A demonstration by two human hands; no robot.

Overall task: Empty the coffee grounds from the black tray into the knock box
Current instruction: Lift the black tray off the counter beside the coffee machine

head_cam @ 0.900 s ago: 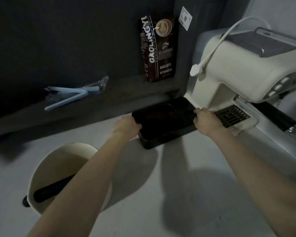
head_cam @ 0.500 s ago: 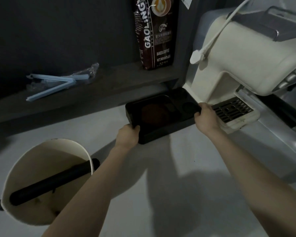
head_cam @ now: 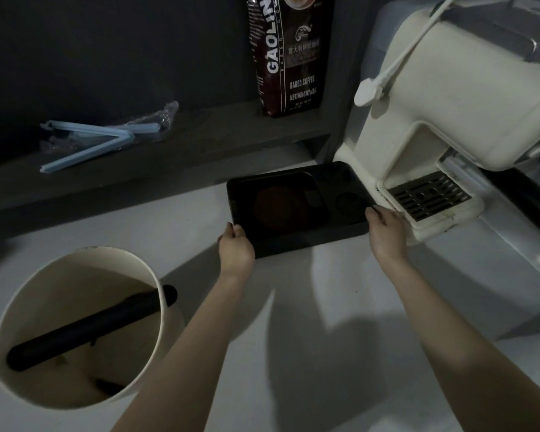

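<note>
A black rectangular tray (head_cam: 331, 179) sits on the white counter beside the coffee machine, with a round patch of brown coffee grounds (head_cam: 281, 208) in its left recess. My left hand (head_cam: 235, 249) grips the tray's near left corner. My right hand (head_cam: 386, 232) grips its near right corner. The cream knock box (head_cam: 75, 325), a round tub with a black bar (head_cam: 85, 330) across it, stands at the lower left, open at the top, well apart from the tray.
A cream coffee machine (head_cam: 468, 98) with a metal drip grille (head_cam: 429, 194) stands right of the tray. A dark coffee bag (head_cam: 289, 54) and a pale blue clip (head_cam: 88, 141) rest on the dark ledge behind. The white counter (head_cam: 325, 353) spreads in front.
My left hand has slid from the tray's left edge to its near left corner. The view has dropped, bringing the knock box more fully into sight. The tray has barely moved.
</note>
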